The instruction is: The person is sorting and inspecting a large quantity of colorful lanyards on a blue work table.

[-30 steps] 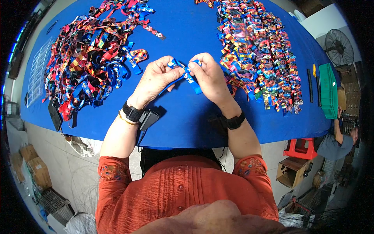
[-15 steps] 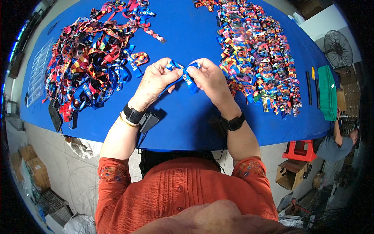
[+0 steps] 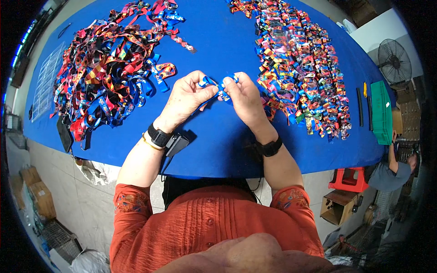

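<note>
Over the middle of the blue-covered table, my left hand point(image 3: 185, 99) and my right hand point(image 3: 246, 98) meet close together. Between them is a blue printed fabric strap point(image 3: 224, 96) with white markings. Thumb and fingers of each hand pinch it, and its loops curl up above both thumbs. Part of the strap is hidden behind my fingers. To the left lies a tangled heap of printed lanyard straps point(image 3: 107, 68) in red, blue, black and yellow. On the right, many folded, multicoloured straps point(image 3: 300, 73) lie in long rows.
A green plastic bin point(image 3: 381, 111) stands at the table's right edge, near black strips and a yellow-handled tool point(image 3: 365, 89). Beyond are a fan point(image 3: 394, 60), a red stool point(image 3: 348, 179) and another person's arm point(image 3: 392, 159). A white wire grid point(image 3: 48, 82) lies far left.
My right hand has shifted slightly, and the strap's end beneath its thumb is bunched higher than before. The left hand keeps its pinch. The whole view has moved a little.
</note>
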Tool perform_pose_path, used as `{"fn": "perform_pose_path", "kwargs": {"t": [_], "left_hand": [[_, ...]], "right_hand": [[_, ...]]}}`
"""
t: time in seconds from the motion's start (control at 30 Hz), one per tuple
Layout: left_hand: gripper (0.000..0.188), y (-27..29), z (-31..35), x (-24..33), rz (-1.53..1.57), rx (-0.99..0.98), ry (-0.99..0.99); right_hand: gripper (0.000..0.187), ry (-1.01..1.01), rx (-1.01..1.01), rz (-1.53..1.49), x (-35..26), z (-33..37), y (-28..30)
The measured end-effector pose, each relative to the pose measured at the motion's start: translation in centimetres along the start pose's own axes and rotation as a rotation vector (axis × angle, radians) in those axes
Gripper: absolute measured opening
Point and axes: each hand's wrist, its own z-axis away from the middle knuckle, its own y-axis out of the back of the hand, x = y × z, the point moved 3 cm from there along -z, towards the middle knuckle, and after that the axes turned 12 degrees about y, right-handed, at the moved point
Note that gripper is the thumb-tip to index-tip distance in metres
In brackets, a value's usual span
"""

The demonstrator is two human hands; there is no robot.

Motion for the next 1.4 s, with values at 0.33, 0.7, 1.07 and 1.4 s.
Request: {"fn": "perform_pose_path", "kwargs": {"t": [0.33, 0.7, 1.07, 1.4], "left_hand": [[0.013, 0.4, -0.1, -0.1, -0.016, 0.065, -0.045], [0.014, 0.6, -0.5, -0.7, 0.177, -0.003, -0.064], [0.015, 2.2, 0.2, 0.8, -0.209, 0.456, -0.306], [0.029, -0.2, 0.7, 0.4, -0.118, 0.13, -0.165]], "right_hand": [[0.014, -0.049, -0.198, -0.11, -0.5, 0.0, 0.4], [0.009, 0.053, -0.131, -0.173, -1.3, 0.0, -0.2], [0.012, 0.086, 0.004, -0.036, -2.2, -0.3, 0.4], [0.011, 0.22, -0.029, 0.043, -1.8, 0.5, -0.6]]}}
